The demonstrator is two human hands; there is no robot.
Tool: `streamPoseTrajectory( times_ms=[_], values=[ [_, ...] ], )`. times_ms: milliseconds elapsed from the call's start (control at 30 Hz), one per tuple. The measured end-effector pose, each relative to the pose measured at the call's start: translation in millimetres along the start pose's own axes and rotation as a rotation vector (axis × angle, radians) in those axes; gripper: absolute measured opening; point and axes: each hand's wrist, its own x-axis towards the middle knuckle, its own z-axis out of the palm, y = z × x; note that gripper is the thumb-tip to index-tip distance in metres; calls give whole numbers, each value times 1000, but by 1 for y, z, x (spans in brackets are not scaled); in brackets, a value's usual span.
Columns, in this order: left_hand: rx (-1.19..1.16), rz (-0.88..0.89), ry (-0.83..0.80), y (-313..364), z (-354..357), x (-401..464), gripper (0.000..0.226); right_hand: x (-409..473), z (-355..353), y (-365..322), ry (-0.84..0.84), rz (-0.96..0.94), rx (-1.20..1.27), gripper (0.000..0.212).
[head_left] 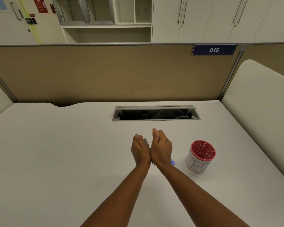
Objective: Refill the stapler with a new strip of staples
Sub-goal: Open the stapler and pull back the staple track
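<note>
Both hands meet over the middle of the white desk (72, 153), wrists touching. My left hand (140, 149) is closed around a small silvery stapler (146, 142); only its metal top edge shows between the palms. My right hand (161, 147) is closed against the stapler from the right, thumb pointing up. Whether the stapler is open cannot be seen, and no strip of staples shows. A small blue box (173, 162) peeks out on the desk just behind my right wrist.
A red-and-white cup (200, 157) marked "B" stands to the right of my hands. An open cable hatch (156, 114) lies in the desk further back, in front of the tan partition (105, 74). A cream divider (261, 104) rises at the right.
</note>
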Motion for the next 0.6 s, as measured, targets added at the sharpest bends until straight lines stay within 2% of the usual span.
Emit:
streamPoseTrajectory(
  times_ms=[67, 167, 333, 467, 600],
  values=[
    [-48, -2, -67, 1, 0, 1, 33, 1, -1, -2, -5, -30, 4, 26],
    [-119, -133, -156, 2, -3, 8, 27, 5, -5, -5, 16, -33, 65, 24],
    [-179, -371, -284, 1, -22, 32, 44, 10, -19, 2, -76, 66, 141, 20],
    [-261, -490, -248, -3, -36, 42, 53, 7, -29, 10, -143, 169, 375, 9],
    [-393, -530, -121, -9, -48, 48, 48, 0, -33, 18, -227, 342, 635, 11]
  ],
)
